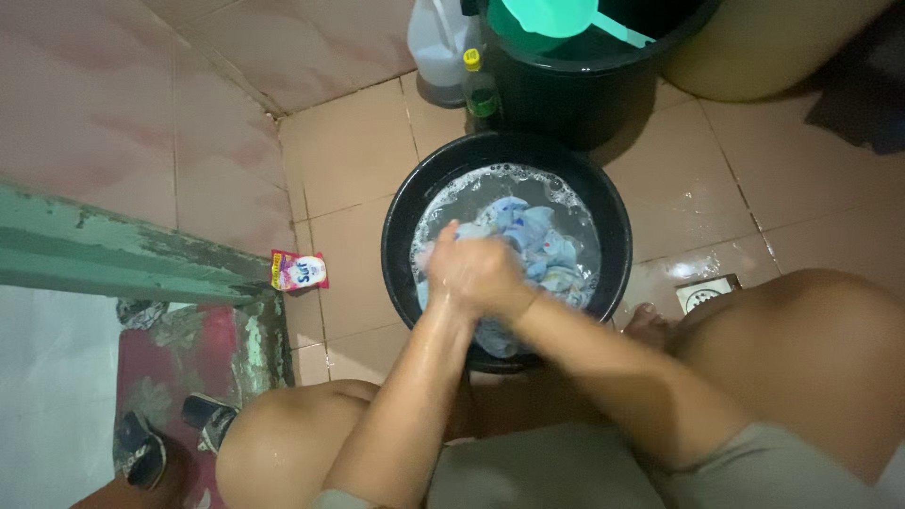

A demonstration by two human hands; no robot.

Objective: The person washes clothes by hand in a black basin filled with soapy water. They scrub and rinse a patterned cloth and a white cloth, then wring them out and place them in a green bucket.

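Blurred hands (pixel 476 273) over cloth (pixel 542 250); green dipper (pixel 551 17) cut off above

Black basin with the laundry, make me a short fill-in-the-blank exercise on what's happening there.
1. Both hands scrub a light cloth over a ____ basin.
2. The water in the basin is topped with ____.
3. The small pink sachet lies on the tiled ____.
4. The green scoop rests on the dark ____.

Missing words: black; foam; floor; bucket

Bare forearms, wet and glistening; left hand (pixel 451 269) and right hand (pixel 495 278) bare, no rings visible. Grey-olive shorts (pixel 566 467); knees bare.
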